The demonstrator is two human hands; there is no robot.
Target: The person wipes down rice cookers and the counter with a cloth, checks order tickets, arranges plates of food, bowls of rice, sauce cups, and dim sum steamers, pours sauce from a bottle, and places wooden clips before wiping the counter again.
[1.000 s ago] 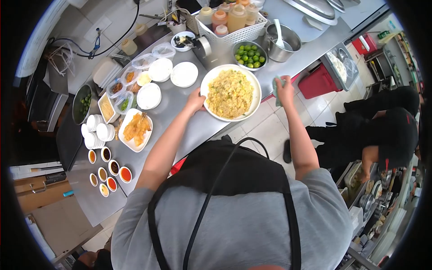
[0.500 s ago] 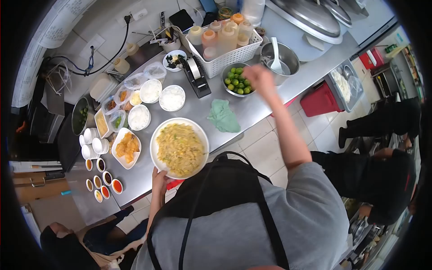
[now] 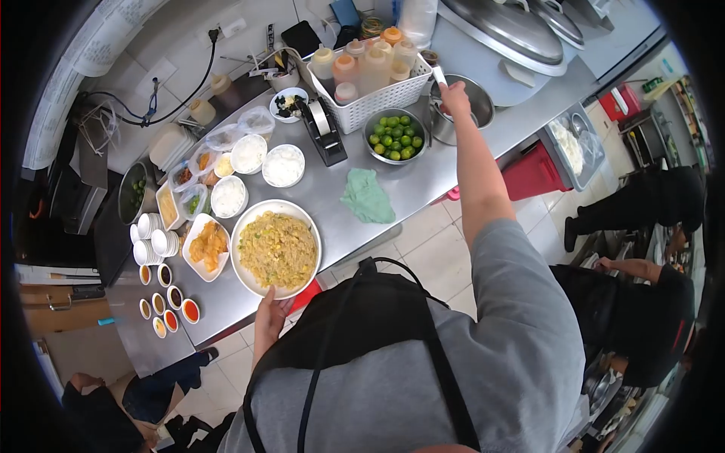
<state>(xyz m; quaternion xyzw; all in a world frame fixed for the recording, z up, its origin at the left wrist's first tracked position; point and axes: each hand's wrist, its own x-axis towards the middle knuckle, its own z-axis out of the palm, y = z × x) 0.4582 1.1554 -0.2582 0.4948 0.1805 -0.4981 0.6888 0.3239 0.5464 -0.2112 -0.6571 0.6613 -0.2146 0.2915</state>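
My left hand (image 3: 272, 313) grips the near rim of a round white plate (image 3: 313, 281), thumb on top. Fried rice (image 3: 278, 249) with yellow and green bits covers the plate, which is at the counter's front edge. My right hand (image 3: 455, 100) is closed around the handle of a white serving spoon (image 3: 439, 75), over a metal pot (image 3: 483, 98). The spoon's lower end is hidden by the hand and pot. Left of the pot, a metal bowl (image 3: 368, 140) holds green limes (image 3: 394, 136). A crumpled green cloth (image 3: 368, 196) lies between bowl and plate.
A white basket (image 3: 377, 102) of squeeze bottles and a tape dispenser (image 3: 325, 132) stand behind. Bowls of white rice (image 3: 283, 164), a dish of orange-brown food (image 3: 208, 248) and sauce cups (image 3: 191, 310) fill the left. Other people (image 3: 638, 317) stand at right and lower left.
My right hand has moved from above the limes to the pot and closed on the white serving spoon, whose handle now leans left. The plate has shifted slightly left with my left hand.
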